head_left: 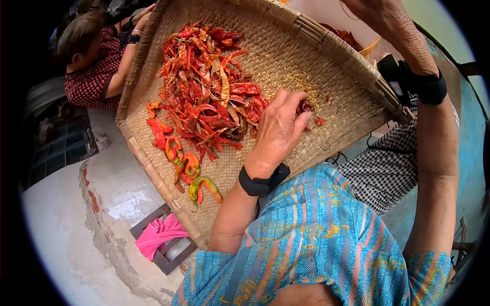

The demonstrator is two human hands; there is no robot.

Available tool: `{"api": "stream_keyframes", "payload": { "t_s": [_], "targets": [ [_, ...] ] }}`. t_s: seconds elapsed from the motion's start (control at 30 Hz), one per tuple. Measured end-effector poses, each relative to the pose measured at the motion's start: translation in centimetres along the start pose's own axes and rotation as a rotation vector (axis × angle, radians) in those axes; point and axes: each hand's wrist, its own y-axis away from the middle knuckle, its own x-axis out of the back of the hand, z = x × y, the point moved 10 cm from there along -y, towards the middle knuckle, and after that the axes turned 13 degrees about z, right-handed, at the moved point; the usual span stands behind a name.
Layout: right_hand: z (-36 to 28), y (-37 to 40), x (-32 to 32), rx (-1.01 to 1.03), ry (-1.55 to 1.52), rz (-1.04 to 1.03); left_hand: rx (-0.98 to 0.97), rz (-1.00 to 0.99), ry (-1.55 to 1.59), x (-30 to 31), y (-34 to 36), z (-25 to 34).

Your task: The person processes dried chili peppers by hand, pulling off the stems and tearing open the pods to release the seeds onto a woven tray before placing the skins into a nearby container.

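Observation:
My left hand (283, 125) rests low over the woven tray (286, 46), thumb and forefinger closed around a dark red chili piece (305, 106). Beside its fingers, pale yellow seeds (293, 81) lie scattered on the weave. A large heap of dried red chilies (204, 86) spreads to the left of this hand. Several fresher orange and green chilies (191, 166) lie along the heap's lower left. My right hand (380, 13) is raised beyond the tray's upper right rim, near a pale container (332, 10); its fingers are cut off by the frame edge.
At the upper left, another person (94, 56) in a red patterned top has their hands by the tray's rim. A pink cloth (161, 234) hangs on a dark frame (171, 262) at the lower left. Checked black and white fabric (383, 173) shows beneath my right arm.

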Motion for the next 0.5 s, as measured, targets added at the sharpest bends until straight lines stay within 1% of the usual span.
{"api": "stream_keyframes", "payload": {
  "t_s": [0.07,0.1,0.17,0.2,0.27,0.3,0.33,0.37,0.43,0.47,0.5],
  "targets": [
    [0.9,0.0,1.1,0.130,0.192,0.076,-0.031,0.008,-0.031,-0.1,-0.1,0.3],
    [1.2,0.3,1.4,0.129,0.192,0.076,-0.036,0.004,-0.040,-0.1,-0.2,0.5],
    [0.3,0.9,1.9,0.268,0.324,0.113,-0.044,0.003,-0.052,-0.1,-0.3,0.7],
    [0.6,1.1,1.4,0.267,0.324,0.116,-0.014,-0.010,-0.022,-0.2,-0.3,0.6],
    [-1.1,1.9,0.7,0.451,0.110,0.184,0.014,-0.026,0.009,-0.4,-0.3,0.6],
    [-2.0,1.9,-0.3,0.285,-0.009,-0.004,0.132,-0.031,0.088,-0.3,-0.3,-0.2],
    [-1.4,1.9,-3.0,-0.098,-0.089,-0.319,0.250,-0.036,0.168,-0.4,-0.1,-1.0],
    [-4.9,2.8,-2.1,0.293,-0.192,-0.156,0.250,-0.037,0.166,-0.3,-0.1,-1.4],
    [-5.0,5.2,-6.1,0.303,-0.431,-0.302,0.405,0.132,0.455,1.1,-0.2,-3.2],
    [-4.5,6.6,-7.8,0.196,-0.405,-0.479,0.459,0.156,0.582,1.6,-0.2,-3.2],
    [-5.4,7.9,-9.0,0.088,-0.375,-0.654,0.460,0.156,0.581,1.8,-0.4,-3.0]
  ]
}}
